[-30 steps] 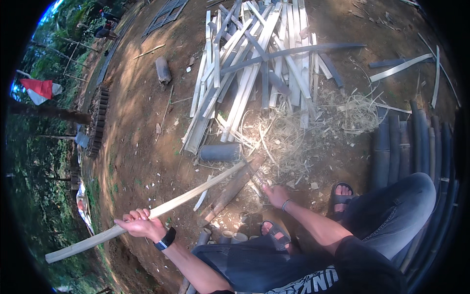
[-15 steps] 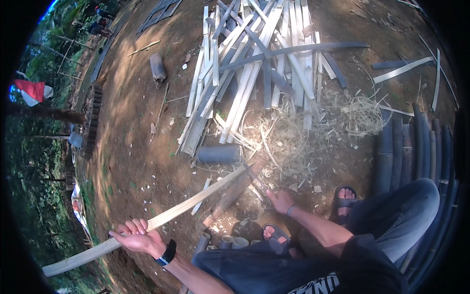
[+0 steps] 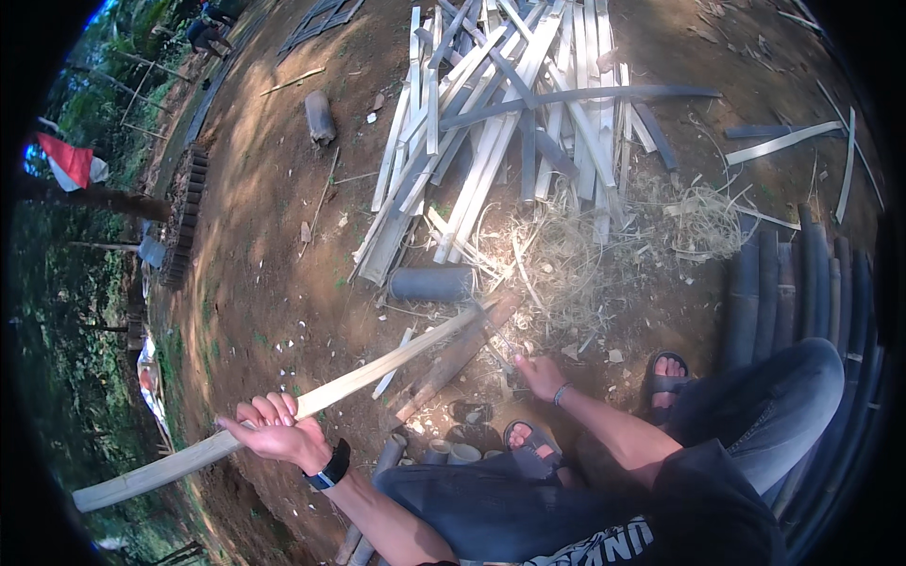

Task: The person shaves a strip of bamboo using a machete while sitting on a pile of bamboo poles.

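At the lower left, the left hand (image 3: 276, 434) wraps its fingers around a pale bamboo strip (image 3: 363, 377), whose long axis slants up rightward from the lower-left rim, its far end over a brown wooden block (image 3: 444, 373). Below the block sit short open-ended bamboo tubes (image 3: 437, 455), their insides too small to make out; farther right, the right hand (image 3: 541, 377) grips a knife (image 3: 497, 345), its blade angled up-left near that end.
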